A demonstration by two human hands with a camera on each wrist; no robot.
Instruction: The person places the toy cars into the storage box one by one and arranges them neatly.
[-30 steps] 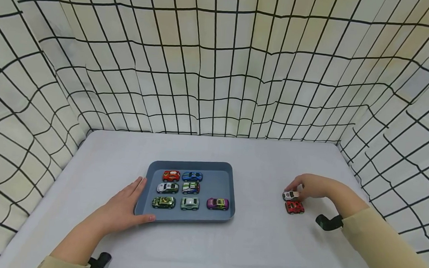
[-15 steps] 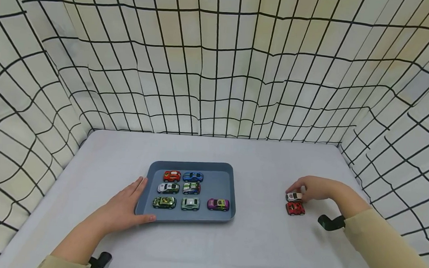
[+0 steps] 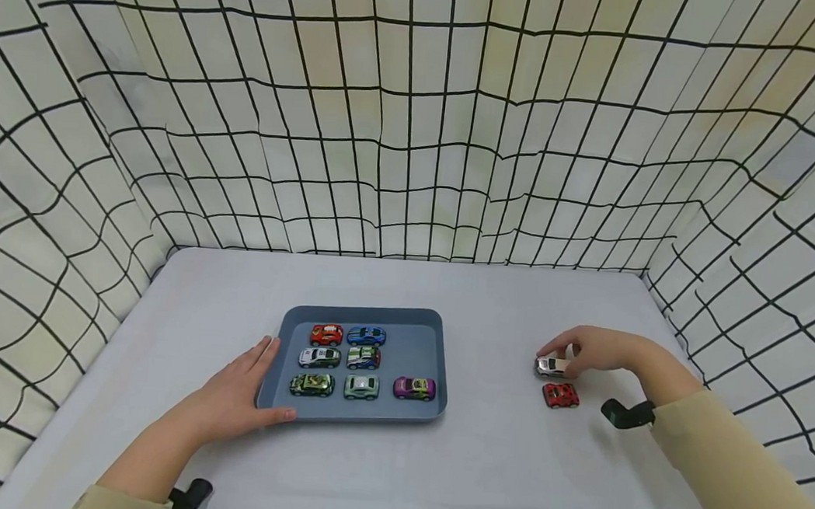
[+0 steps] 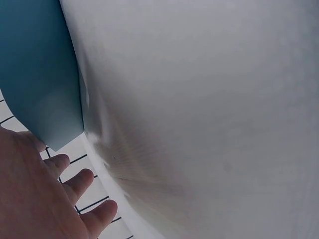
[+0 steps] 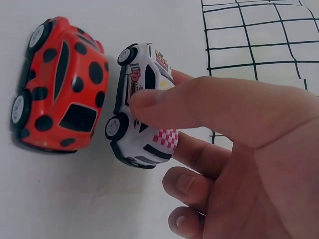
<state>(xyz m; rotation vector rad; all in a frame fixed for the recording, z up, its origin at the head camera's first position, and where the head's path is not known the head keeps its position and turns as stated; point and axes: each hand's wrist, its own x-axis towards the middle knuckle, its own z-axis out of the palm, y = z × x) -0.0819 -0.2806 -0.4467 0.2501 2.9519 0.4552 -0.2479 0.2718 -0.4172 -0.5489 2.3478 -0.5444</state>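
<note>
My right hand (image 3: 601, 350) pinches a white toy car (image 3: 549, 367) between thumb and fingers, at the right of the table. The right wrist view shows the thumb (image 5: 164, 107) on its side, and pink checks and lettering on the body. Just on the near side of it stands a red toy car (image 3: 561, 395) with black spots, a small gap between the two. My left hand (image 3: 226, 399) rests at the left side of a blue-grey tray (image 3: 412, 348), fingers extended along its edge and thumb over the near rim. In the left wrist view, part of the tray's wall (image 4: 42, 74) shows beside the fingers.
Several toy cars stand in the tray, among them a purple one (image 3: 414, 388), a blue one (image 3: 366, 335) and a camouflage one (image 3: 311, 385). White cloth (image 3: 493, 462) covers the table. A black grid (image 3: 414, 146) on pale walls encloses the back and sides.
My right hand has lifted or shifted the white car slightly away from the red car, back and to the left, widening the gap. The left hand and tray stay put.
</note>
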